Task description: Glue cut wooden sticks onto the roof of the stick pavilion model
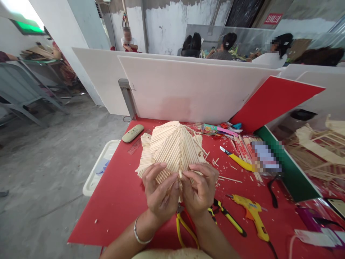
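A pitched roof model made of pale wooden sticks [174, 151] stands on the red tabletop in front of me, its ridges running down from a peak. At its near corner, my left hand [161, 189] is closed, thumb and fingertips pinched at a small wooden stick [180, 174]. My right hand [201, 187] pinches at the same spot from the other side. Both hands touch the lower end of the roof ridge. The fingers partly hide the stick and the model's near edge. Below my wrists lie yellow-handled pliers [179, 228].
A yellow glue gun [250, 212], a cutter [231, 219] and a yellow utility knife [237, 158] lie on the right. A glasses case [133, 133] sits at the back left. White boards [194, 86] wall off the far side; several people sit beyond. Stick scraps dot the red table [115, 201].
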Tool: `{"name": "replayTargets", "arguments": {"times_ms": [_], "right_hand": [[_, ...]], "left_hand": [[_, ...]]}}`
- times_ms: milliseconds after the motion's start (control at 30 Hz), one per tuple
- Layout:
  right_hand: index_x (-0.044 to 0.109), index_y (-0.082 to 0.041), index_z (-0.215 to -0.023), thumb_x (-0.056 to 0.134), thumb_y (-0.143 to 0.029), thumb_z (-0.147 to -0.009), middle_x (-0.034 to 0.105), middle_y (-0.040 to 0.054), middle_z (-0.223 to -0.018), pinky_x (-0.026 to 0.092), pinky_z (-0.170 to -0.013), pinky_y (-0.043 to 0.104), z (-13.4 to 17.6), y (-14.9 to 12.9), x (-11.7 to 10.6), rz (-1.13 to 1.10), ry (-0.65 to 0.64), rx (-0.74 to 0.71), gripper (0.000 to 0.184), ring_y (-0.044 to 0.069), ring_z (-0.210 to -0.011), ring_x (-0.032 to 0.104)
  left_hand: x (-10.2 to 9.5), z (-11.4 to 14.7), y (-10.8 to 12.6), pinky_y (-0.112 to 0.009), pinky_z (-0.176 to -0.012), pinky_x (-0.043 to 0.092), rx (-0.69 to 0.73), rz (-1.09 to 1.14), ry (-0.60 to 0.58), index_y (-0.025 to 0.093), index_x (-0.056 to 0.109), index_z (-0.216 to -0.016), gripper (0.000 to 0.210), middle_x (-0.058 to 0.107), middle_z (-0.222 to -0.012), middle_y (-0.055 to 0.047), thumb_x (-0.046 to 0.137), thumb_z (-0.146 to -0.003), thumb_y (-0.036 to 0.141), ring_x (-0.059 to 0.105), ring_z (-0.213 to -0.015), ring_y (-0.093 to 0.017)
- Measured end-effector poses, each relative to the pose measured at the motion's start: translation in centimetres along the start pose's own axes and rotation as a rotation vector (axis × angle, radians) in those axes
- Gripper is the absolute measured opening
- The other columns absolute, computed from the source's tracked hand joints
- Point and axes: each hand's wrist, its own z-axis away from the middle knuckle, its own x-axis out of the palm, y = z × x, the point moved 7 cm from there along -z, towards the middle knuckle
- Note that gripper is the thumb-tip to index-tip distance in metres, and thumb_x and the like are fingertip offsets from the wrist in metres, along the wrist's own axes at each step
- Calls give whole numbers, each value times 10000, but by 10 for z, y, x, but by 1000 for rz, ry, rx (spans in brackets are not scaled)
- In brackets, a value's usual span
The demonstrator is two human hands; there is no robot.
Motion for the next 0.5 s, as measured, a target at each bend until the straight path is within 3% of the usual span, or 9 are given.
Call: {"name": "replayTargets", "arguments": {"times_ms": [500], "right_hand": [[662,-235,-953,689,-172,-887,632,44,-1013,514,-911,442,-1,0,0,32,-6,-9,95,212,-1020,584]], "left_hand": [[0,0,0,-529,-980,502,14,8,-1,234,694,-1076,277,575,-1272,-88,646,-847,84,547,-1189,-267]]}}
